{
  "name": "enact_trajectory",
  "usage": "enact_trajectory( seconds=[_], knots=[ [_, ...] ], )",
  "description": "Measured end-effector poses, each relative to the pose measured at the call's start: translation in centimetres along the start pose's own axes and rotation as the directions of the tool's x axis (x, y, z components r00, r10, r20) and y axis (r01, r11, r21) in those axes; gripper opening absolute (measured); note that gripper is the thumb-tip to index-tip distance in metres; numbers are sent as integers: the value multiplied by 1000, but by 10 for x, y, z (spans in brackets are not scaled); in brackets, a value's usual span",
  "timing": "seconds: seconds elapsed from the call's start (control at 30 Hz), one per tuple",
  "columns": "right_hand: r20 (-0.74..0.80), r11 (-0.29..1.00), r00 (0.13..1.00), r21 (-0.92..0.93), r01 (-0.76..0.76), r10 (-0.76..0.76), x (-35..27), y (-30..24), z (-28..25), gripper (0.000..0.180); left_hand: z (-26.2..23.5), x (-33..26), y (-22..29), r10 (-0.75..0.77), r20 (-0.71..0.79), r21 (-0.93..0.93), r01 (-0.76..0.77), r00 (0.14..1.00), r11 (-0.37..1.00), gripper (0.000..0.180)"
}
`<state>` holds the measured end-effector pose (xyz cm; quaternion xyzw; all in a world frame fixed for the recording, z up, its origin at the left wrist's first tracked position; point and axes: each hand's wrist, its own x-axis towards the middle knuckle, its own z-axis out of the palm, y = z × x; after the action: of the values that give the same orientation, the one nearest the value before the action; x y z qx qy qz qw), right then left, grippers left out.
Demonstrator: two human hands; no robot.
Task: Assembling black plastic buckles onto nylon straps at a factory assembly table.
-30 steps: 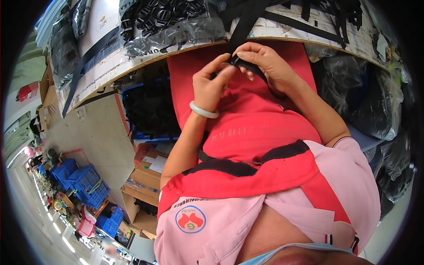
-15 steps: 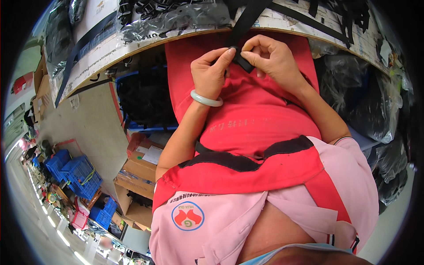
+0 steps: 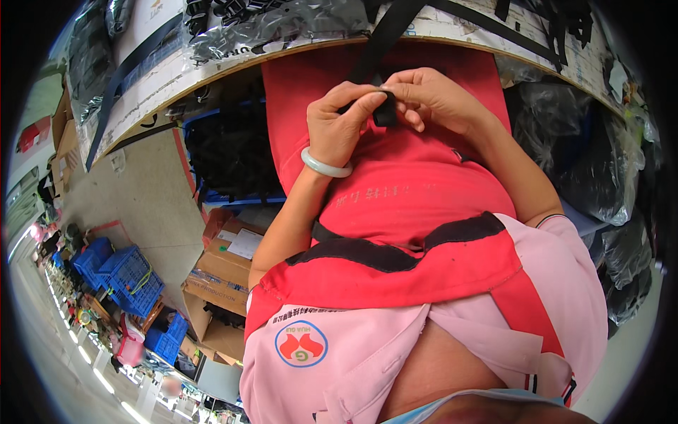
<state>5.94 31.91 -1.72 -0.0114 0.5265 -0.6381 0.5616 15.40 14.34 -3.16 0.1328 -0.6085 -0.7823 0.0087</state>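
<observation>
A black webbing strap (image 3: pixel 387 44) runs down over the table edge to my two hands, which meet above the red apron (image 3: pixel 417 177). My left hand (image 3: pixel 339 120), with a pale bangle at its wrist, pinches the strap between thumb and forefinger. Close against it, my right hand (image 3: pixel 434 99) is closed on the same strap with thumb and fingertips. A short folded end of the strap (image 3: pixel 385 112) hangs below the fingertips. Whether a buckle sits between the fingers is hidden.
Along the far side stands a table (image 3: pixel 282 62) with black buckles in clear plastic bags (image 3: pixel 282 28) and more straps. Under it at the left is a blue crate (image 3: pixel 236 155) of black goods. Cardboard boxes (image 3: pixel 222 272) stand left; plastic-wrapped black bundles (image 3: pixel 593 162) lie right.
My right hand has come closer to my left, and the fingertips now touch or nearly touch. The strap's folded end has turned from slanting to hanging more upright.
</observation>
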Motion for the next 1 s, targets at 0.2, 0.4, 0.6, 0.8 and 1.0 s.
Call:
enact_trajectory(
  seconds=[0.2,0.4,0.6,0.8,1.0],
  knots=[
    [-143,906,932,-324,273,-332,13,-1,10,21,-37,-30,47,-201,159,79,191,967,978,11],
    [174,137,716,-925,354,-676,19,0,2,28,-151,-108,95,79,-464,394,125,882,911,28],
    [424,-411,618,-895,174,-663,52,7,11,37,-191,-96,34,-330,-292,-704,32,898,709,28],
    [494,-450,499,-866,216,-712,46,-14,16,30,-97,-49,0,-331,61,-569,306,941,764,44],
    [91,390,776,-824,411,-625,3,-33,57,16,-42,-28,6,63,-11,111,-61,998,992,70]
  ],
)
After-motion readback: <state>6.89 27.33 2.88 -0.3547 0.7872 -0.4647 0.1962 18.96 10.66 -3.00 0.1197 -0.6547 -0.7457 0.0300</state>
